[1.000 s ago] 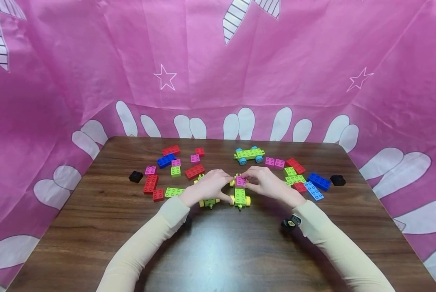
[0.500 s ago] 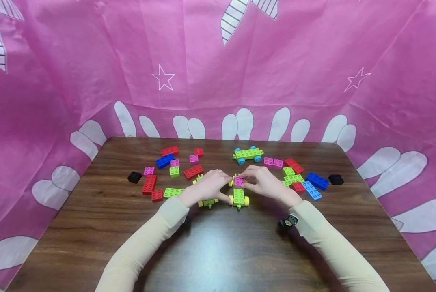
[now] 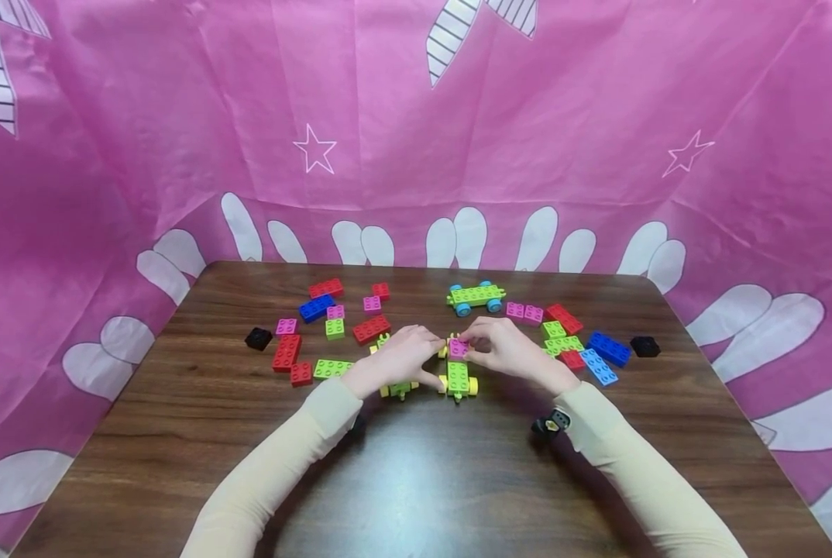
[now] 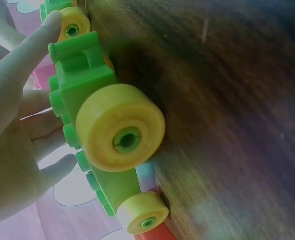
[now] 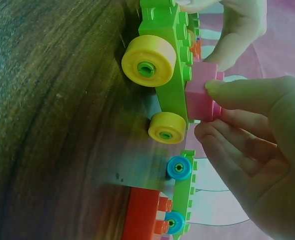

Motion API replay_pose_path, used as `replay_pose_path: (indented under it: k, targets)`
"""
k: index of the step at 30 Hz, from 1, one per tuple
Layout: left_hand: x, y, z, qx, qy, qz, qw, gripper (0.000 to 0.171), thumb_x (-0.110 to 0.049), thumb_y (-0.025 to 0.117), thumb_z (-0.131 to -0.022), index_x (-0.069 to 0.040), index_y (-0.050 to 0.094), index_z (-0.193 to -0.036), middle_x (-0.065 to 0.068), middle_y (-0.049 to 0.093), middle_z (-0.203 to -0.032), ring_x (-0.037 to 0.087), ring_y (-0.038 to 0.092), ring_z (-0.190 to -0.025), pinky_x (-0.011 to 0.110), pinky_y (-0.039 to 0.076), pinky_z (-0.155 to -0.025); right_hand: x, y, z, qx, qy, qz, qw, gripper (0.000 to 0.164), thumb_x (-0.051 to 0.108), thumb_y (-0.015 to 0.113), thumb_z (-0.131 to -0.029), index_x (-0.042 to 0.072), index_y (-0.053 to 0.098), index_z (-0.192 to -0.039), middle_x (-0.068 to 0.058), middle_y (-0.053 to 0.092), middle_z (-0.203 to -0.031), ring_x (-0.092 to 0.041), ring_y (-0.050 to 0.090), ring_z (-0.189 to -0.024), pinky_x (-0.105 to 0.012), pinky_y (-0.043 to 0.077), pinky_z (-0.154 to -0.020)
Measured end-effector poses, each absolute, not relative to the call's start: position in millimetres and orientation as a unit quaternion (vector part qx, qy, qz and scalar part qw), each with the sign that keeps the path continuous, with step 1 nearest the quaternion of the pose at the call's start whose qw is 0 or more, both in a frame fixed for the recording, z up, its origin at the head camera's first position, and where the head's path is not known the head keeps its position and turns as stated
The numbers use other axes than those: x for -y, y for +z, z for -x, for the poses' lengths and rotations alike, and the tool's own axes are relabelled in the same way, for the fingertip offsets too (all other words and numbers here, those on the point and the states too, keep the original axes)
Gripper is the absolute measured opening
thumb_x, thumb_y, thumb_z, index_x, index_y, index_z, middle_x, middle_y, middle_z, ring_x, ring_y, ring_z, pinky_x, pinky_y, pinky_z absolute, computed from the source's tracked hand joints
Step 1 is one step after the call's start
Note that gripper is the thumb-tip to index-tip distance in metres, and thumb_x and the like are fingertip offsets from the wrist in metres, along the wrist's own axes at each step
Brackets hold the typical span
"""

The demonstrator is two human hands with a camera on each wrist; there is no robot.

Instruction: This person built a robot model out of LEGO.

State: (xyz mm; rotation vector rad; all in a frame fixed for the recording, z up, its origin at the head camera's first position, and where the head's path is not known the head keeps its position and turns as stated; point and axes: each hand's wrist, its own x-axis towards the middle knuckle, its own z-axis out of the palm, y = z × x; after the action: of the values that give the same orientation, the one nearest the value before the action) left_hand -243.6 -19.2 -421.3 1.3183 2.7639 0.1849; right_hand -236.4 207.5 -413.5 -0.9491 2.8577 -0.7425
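Observation:
In the head view, my right hand (image 3: pixel 510 353) pinches a pink 2x2 building brick (image 3: pixel 458 349) between thumb and fingers. The brick sits at the far end of a lime-green toy car base (image 3: pixel 458 376) with yellow wheels. In the right wrist view, the pink brick (image 5: pixel 202 90) is against the studs of that base. My left hand (image 3: pixel 403 358) holds the same base from its left side, thumb at the near wheel and fingers near the far one. Beneath the left hand stands another green base (image 4: pixel 110 175) with yellow wheels, partly hidden in the head view.
A green base (image 3: pixel 476 295) with blue wheels stands farther back. Loose red, blue, pink and green bricks lie on both sides, among them a red brick (image 3: pixel 371 329) and a light-blue brick (image 3: pixel 599 366). Black pieces (image 3: pixel 259 339) sit at the outer left and right.
Both hands keep their places at the car base and pink brick. The head view shifts slightly left, then back; the bricks on the table stay where they were.

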Motion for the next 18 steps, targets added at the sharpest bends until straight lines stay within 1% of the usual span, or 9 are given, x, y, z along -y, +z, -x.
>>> replay_pose_path:
  k: [6, 14, 18]
  targets:
    - [19.0, -421.5, 243.0, -0.899, 0.061, -0.433, 0.029, 0.077, -0.059, 0.074, -0.079, -0.004, 0.063, -0.132, 0.009, 0.068, -0.129, 0.022, 0.061, -0.116, 0.044, 0.045, -0.109, -204.4, -411.8, 234.6, -0.922, -0.227, 0.312, 0.018, 0.027, 0.017, 0.077, -0.087, 0.007, 0.074, -0.112, -0.003, 0.072, -0.098, -0.013, 0.065, -0.085, -0.023, 0.058, -0.077]
    - [19.0, -422.1, 240.7, -0.903, 0.062, -0.422, 0.049, 0.077, -0.057, 0.075, -0.079, -0.004, 0.061, -0.134, 0.009, 0.066, -0.133, 0.023, 0.06, -0.122, 0.046, 0.041, -0.114, -201.4, -411.8, 233.6, -0.92, -0.224, 0.321, 0.016, 0.028, 0.016, 0.078, -0.085, 0.005, 0.074, -0.111, -0.005, 0.071, -0.096, -0.016, 0.064, -0.082, -0.021, 0.057, -0.073]
    - [18.0, -422.4, 241.8, -0.903, 0.058, -0.423, 0.043, 0.077, -0.057, 0.075, -0.079, -0.004, 0.061, -0.133, 0.009, 0.067, -0.131, 0.023, 0.06, -0.12, 0.045, 0.042, -0.112, -200.9, -412.2, 233.1, -0.92, -0.22, 0.324, 0.003, 0.028, 0.016, 0.079, -0.084, 0.005, 0.074, -0.109, -0.005, 0.071, -0.095, -0.017, 0.064, -0.082, -0.021, 0.056, -0.071]
